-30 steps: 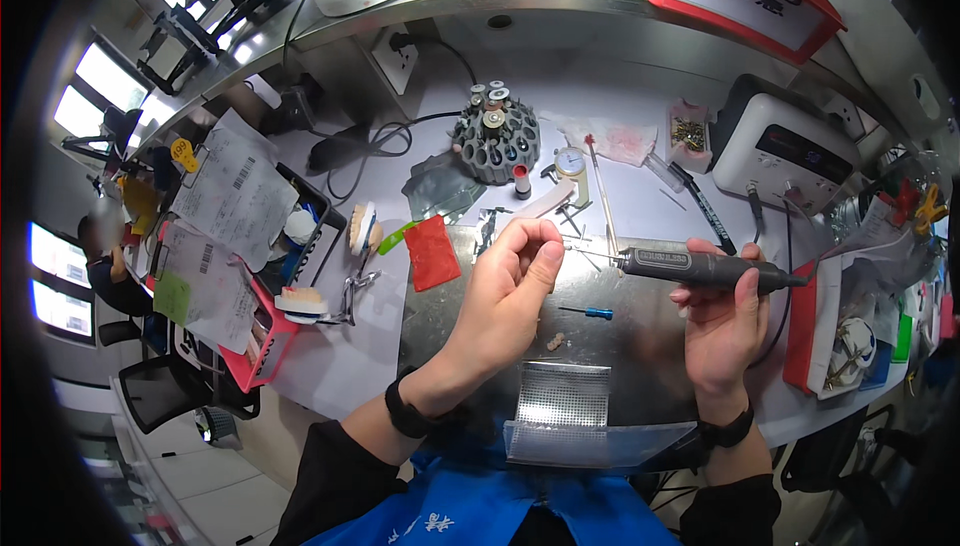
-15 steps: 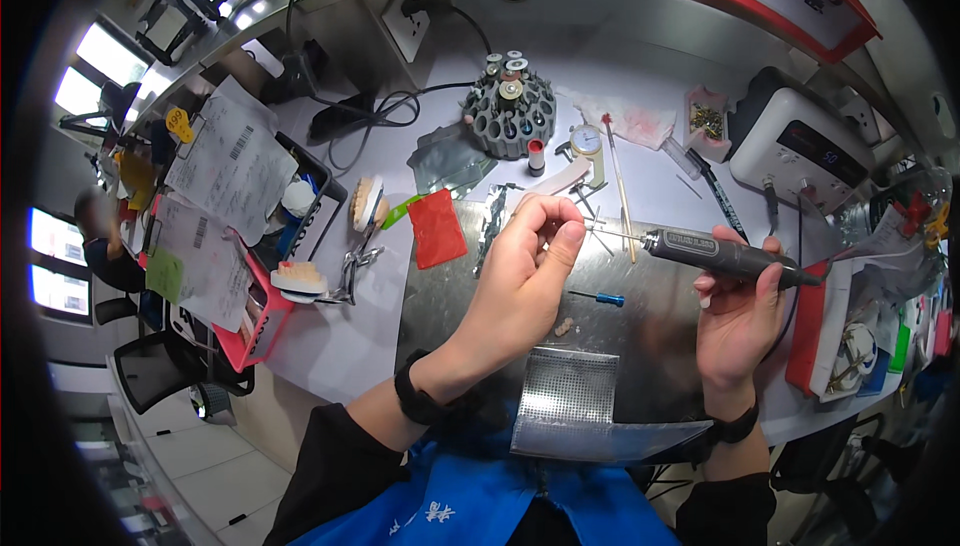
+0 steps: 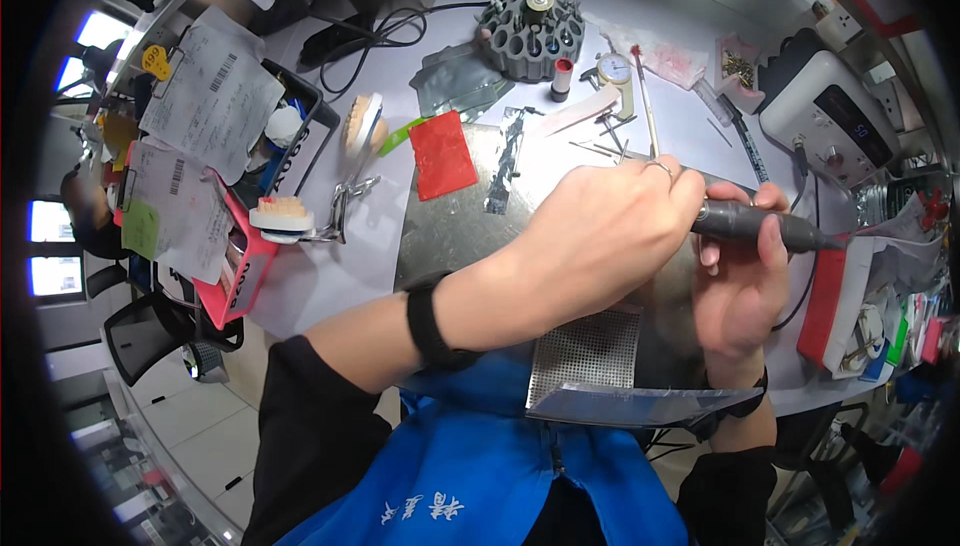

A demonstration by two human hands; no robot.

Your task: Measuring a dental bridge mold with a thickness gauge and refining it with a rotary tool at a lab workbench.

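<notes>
At the upper left of the frame, loose paper slips (image 3: 210,96) lie over a dark tray, and more slips (image 3: 175,211) sit in a pink tray (image 3: 235,286) at the left edge of the table (image 3: 340,266). Just right of them, a metal dental articulator (image 3: 335,208) carries a plaster tooth model (image 3: 280,214), with a second tooth model (image 3: 362,124) above it. Further right a red sheet (image 3: 442,154) lies flat on the table, touching the upper left corner of a metal work plate (image 3: 450,231). At top centre stands a round grey bur holder (image 3: 532,34) with a dark cable (image 3: 385,28) curling to its left.

The left hand (image 3: 600,236) crosses the middle of the frame from the lower left, a black wristband on the forearm and a ring on one finger. Its fingers are curled and pressed together near the front of the tool; what they pinch is hidden behind the knuckles, so I cannot tell what it is. Below the hand, a perforated metal tray (image 3: 585,351) rests at the near edge of the plate.

Right of centre, the right hand (image 3: 740,291) closes its fingers around a dark grey rotary handpiece (image 3: 760,226), which lies roughly level, its front end hidden behind the left hand. At the upper right sits a white control box (image 3: 830,111), and a red tray (image 3: 822,301) lies at the right of the hand.
</notes>
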